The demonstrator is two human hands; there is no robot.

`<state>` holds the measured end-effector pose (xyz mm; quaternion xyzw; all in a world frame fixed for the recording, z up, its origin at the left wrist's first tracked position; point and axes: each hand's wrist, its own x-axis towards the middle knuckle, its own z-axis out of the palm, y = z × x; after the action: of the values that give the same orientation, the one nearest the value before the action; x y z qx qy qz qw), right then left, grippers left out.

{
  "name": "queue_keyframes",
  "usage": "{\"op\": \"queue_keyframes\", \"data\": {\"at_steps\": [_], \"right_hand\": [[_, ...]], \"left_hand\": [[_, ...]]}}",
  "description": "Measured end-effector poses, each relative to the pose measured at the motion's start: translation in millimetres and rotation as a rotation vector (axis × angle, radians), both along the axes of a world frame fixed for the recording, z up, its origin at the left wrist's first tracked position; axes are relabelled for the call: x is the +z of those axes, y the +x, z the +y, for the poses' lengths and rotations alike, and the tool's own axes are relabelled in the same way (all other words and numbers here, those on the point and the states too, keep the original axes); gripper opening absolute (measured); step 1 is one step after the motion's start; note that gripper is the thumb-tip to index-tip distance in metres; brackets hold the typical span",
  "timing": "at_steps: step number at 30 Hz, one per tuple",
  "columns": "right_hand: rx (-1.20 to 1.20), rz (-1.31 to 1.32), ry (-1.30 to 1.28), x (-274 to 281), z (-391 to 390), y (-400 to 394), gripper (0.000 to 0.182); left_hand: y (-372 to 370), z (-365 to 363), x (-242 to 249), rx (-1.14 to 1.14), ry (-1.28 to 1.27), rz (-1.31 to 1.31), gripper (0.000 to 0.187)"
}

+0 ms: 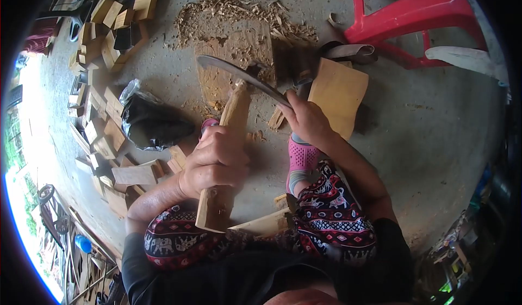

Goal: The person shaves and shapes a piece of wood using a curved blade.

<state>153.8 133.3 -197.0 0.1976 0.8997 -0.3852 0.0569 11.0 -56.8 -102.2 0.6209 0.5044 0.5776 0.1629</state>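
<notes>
My left hand [215,161] is closed round the middle of a long piece of wood [237,109], which stands tilted with its narrowed upper end over a square wooden block [209,82]. In my right hand [306,117] is a curved blade [234,68], its handle hidden inside my fingers. The blade passes just above the narrowed end of the wood, its tip pointing left. Whether it touches the wood I cannot tell. Wood shavings [223,8] lie over and behind the block.
Several cut wood pieces [114,128] are heaped at the left beside a black plastic bag [152,117]. A red plastic chair [424,14] stands at the upper right. A flat board [340,93] lies right of the block. Another wood piece [263,223] rests near my lap.
</notes>
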Motion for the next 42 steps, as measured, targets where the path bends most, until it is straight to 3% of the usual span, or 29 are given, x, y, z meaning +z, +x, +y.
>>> {"op": "queue_keyframes", "data": {"at_steps": [7,8,10,19,23,26,28,36,38,42], "right_hand": [[0.011,0.339,-0.044,39,-13,4,0.022],[0.014,0.346,-0.046,31,-13,1,0.022],[-0.019,0.12,-0.116,13,-10,-6,0.02],[0.011,0.291,-0.04,30,-11,-6,0.021],[-0.005,0.195,0.021,6,-14,-6,0.021],[0.054,0.234,0.044,25,-13,-8,0.02],[0.055,0.401,0.075,43,-15,-5,0.018],[-0.059,0.16,0.024,11,-8,-3,0.02],[-0.033,0.301,0.007,33,-11,-1,0.021],[0.018,0.354,0.027,16,-16,1,0.02]], "left_hand": [[0,-1,-4,0.018,-0.005,0.014,0.022],[-1,-1,-2,0.021,-0.006,0.021,0.022],[-1,-1,0,0.0,-0.042,-0.022,0.024],[-1,-2,-3,0.004,-0.021,-0.028,0.021],[-1,-2,1,0.001,-0.069,-0.005,0.02],[-1,-7,-4,0.001,-0.043,-0.005,0.018],[-2,-8,-5,0.002,-0.053,-0.006,0.018],[-2,-12,-5,-0.006,-0.072,-0.018,0.02],[0,-9,-5,-0.015,-0.055,-0.028,0.021],[1,-10,-4,0.049,-0.064,-0.024,0.022]]}}
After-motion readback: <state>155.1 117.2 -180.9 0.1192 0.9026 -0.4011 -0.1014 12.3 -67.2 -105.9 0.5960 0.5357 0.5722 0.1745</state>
